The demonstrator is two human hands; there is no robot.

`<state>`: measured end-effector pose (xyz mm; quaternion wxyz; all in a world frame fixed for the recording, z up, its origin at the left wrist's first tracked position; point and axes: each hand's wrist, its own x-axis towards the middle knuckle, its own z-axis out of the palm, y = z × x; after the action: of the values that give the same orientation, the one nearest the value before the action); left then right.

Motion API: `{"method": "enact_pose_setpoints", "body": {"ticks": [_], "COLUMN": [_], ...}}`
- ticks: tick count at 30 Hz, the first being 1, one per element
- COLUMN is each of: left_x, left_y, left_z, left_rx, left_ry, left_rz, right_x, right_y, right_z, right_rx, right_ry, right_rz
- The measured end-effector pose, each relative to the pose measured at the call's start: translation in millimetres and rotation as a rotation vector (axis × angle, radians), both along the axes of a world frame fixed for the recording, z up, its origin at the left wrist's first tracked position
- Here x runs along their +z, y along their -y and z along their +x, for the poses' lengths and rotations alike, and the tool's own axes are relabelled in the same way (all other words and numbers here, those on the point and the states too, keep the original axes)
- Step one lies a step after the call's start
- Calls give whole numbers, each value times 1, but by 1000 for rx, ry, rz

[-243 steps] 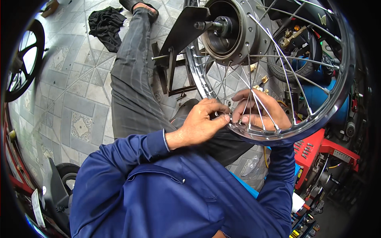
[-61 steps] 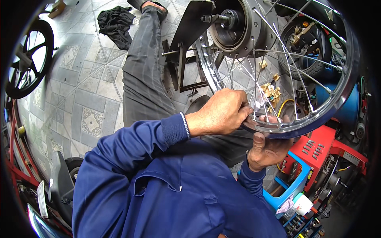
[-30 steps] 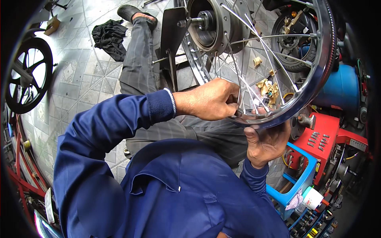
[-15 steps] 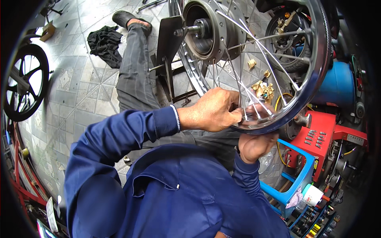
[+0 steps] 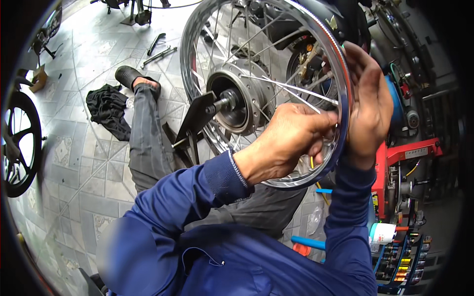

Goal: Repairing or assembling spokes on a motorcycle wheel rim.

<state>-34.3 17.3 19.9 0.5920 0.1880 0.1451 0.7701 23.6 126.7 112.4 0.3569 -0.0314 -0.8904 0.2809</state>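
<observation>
A spoked wheel [image 5: 185, 54] with a shiny rim stands upright in front of me, its axle held at a dark metal stand plate [image 5: 195, 117]. In its middle sits a grey hub [image 5: 256, 93] with thin metal spokes running out to the rim. My left hand [image 5: 291, 138] reaches inside the rim on the right, thumb and fingers pinched on the end of a spoke [image 5: 308, 92]; the fingertips are partly hidden. Against the rim's outer right side rests my right hand [image 5: 371, 106], its fingers stretched upward and the palm turned toward the wheel.
On the tiled floor lie a black cloth [image 5: 107, 111] and a long metal tool [image 5: 159, 57]. A black alloy wheel [image 5: 22, 143] is at far left. To the right are a red machine [image 5: 412, 150], a blue tank [image 5: 395, 98] and a rack of small bottles [image 5: 402, 266].
My right hand has come up from beneath the rim to its outer right side. My left hand has shifted up along the rim to another spoke. The view has also shifted.
</observation>
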Motion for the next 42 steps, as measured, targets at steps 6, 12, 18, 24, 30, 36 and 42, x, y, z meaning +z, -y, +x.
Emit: {"method": "enact_pose_setpoints", "body": {"ticks": [6,12,18,24,30,36,42], "left_x": [18,31,31,8,2,0,1], "left_y": [-15,-19,-11,-2,-33,-53,-47], "left_z": [-36,-57,-75,-91,-128,-131,-130], "left_rx": [91,111,131,1544,1716,1777,1731], "left_ry": [302,430,464,-857,-1138,-915,-1074], "left_rz": [151,222,222,-147,-181,-38,-131], "right_x": [72,52,46,54,52,53,52], "right_y": [9,-9,1,10,11,8,4], "right_z": [-57,-109,-137,-149,-156,-154,-151], "right_rx": [51,131,324,388,533,518,506], "right_ry": [138,342,256,288,288,316,247], "right_rz": [147,216,-40,207,131,39,78]}}
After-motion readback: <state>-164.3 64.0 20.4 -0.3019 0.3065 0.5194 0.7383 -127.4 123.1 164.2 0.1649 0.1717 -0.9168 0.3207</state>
